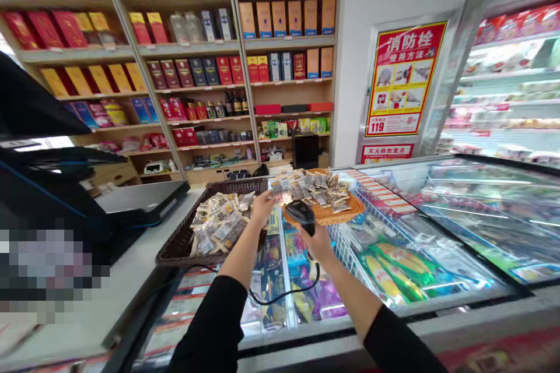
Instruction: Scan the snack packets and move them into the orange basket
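Observation:
A black barcode scanner [301, 213] is gripped by its handle in my right hand [318, 242], its head pointing up and to the left. My left hand [262, 210] pinches a small clear snack packet [280, 187], lit by the scanner's bright light. Just behind and to the right, a shallow orange wicker basket [353, 210] bears several similar packets [321, 183]. To the left, a deep dark brown woven basket [168, 250] holds a heap of packets [223, 218]. From the scanner, a black cable [284, 297] loops over the freezer glass.
Both baskets rest on a glass-topped chest freezer [394, 315] with bagged goods inside. A counter with a flat scale [144, 198] and a dark screen device [39, 186] stands at left. Shelves of boxes [196, 70] line the back, beside a red poster [405, 78].

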A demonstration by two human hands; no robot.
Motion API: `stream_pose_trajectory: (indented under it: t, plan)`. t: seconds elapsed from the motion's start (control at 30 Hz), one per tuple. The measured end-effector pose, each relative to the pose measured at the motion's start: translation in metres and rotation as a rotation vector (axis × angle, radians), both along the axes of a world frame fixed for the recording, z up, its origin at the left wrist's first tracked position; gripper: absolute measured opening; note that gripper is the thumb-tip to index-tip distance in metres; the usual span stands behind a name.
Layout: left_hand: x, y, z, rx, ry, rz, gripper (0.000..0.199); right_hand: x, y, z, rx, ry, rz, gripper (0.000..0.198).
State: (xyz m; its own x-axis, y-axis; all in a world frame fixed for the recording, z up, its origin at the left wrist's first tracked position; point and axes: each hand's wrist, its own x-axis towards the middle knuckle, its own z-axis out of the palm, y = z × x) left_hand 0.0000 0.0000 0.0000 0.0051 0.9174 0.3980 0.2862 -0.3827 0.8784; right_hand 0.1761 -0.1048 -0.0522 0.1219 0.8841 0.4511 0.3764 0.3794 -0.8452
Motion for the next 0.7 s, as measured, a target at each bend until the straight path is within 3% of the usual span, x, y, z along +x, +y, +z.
stream_pose_trajectory:
  t: [0.4,0.7]
  plan:
    - [0.003,-0.0017,-0.0009,-0.013,-0.167,-0.058,0.047,0.0002,-0.0014,-0.001,0.01,0.084,0.032,0.03]
    - [0.0028,-0.0045,0.0008,0.011,-0.106,-0.015,0.044,-0.0004,-0.0025,0.0012,-0.037,0.179,0.064,0.032]
